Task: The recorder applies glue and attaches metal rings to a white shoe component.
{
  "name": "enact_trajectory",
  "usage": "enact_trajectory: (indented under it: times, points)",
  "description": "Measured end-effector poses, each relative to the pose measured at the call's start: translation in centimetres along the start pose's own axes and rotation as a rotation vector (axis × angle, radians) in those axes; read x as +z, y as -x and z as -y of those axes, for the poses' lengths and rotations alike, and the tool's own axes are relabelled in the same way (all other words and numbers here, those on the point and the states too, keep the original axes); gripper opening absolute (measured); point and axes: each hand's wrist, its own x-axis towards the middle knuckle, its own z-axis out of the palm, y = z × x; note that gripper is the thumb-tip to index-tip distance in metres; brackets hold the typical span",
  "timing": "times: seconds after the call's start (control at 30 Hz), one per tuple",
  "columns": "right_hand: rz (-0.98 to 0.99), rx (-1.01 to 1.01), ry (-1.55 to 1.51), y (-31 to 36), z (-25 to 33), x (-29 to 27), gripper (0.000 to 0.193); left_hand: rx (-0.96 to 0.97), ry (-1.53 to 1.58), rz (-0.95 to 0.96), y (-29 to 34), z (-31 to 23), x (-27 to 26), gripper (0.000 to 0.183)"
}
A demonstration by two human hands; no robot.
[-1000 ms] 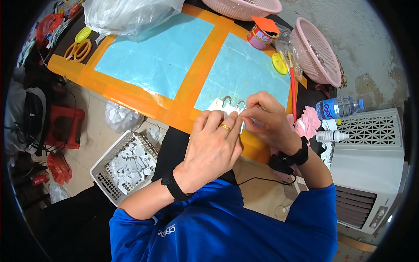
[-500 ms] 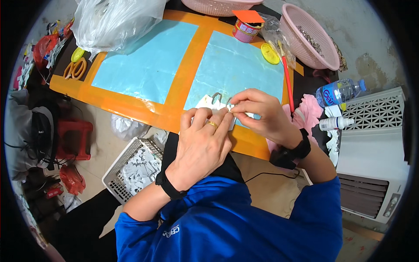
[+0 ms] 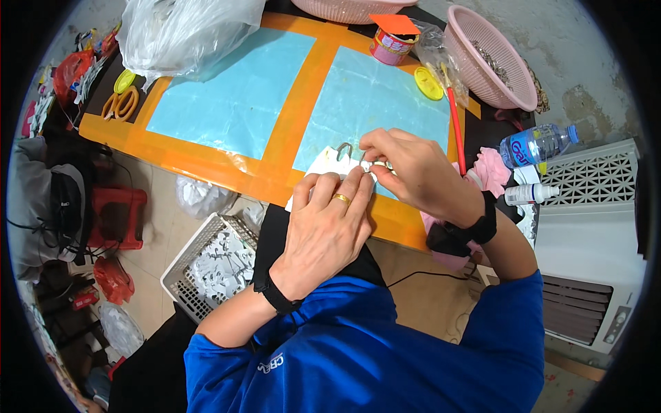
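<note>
We work at the near edge of the counter (image 3: 206, 162), an orange-taped top with two pale blue panels, and most of that blue surface lies open toward 12 o'clock. The crowding sits at the rims: a clear plastic bag (image 3: 186, 31) at 11 o'clock, orange scissors (image 3: 118, 104) at 10, a small tin (image 3: 389, 45) and yellow lid (image 3: 428, 82) at 1, a pink basket (image 3: 492, 58) beyond them. Below the edge at 8 o'clock stands a white crate (image 3: 206, 265) of white pieces; at 3 o'clock a water bottle (image 3: 537, 144) lies on a white appliance (image 3: 592, 234). Our left hand (image 3: 323, 230) lies palm down, its fingers pressed flat and together on a white card (image 3: 323, 165) with a metal hook (image 3: 344, 148), at the front edge of the right blue panel. Our right hand (image 3: 413, 172) arches over from 2 o'clock, its fingertips (image 3: 375, 168) pinched on a tiny piece too small to make out, touching the left fingertips
</note>
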Motion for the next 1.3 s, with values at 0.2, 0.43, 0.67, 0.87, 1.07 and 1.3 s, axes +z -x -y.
enact_trajectory:
  times: [0.2,0.43,0.67,0.87,1.07,1.3]
  points:
    - [0.017,0.166,-0.302,-0.7,0.1,-0.5,0.034,-0.049,0.125,0.046,-0.1,0.4,-0.4,0.053]
    - [-0.034,0.147,-0.283,-0.4,-0.1,0.4,0.036,-0.036,0.105,0.057,0.0,0.4,-0.5,0.058]
    - [-0.036,0.104,-0.264,-0.3,-0.4,0.4,0.036,-0.031,0.201,0.03,-1.1,1.3,-1.2,0.056]
    - [-0.075,0.216,-0.457,-0.2,-0.5,0.9,0.037,-0.028,0.157,0.037,-3.2,2.3,-1.0,0.045]
    - [-0.215,0.109,-0.163,0.5,0.6,2.2,0.031,-0.097,0.149,-0.015,-2.9,2.0,0.0,0.044]
    - [-0.25,-0.027,-0.178,1.4,-0.5,2.7,0.022,-0.127,0.157,-0.08,-3.0,2.0,0.5,0.027]
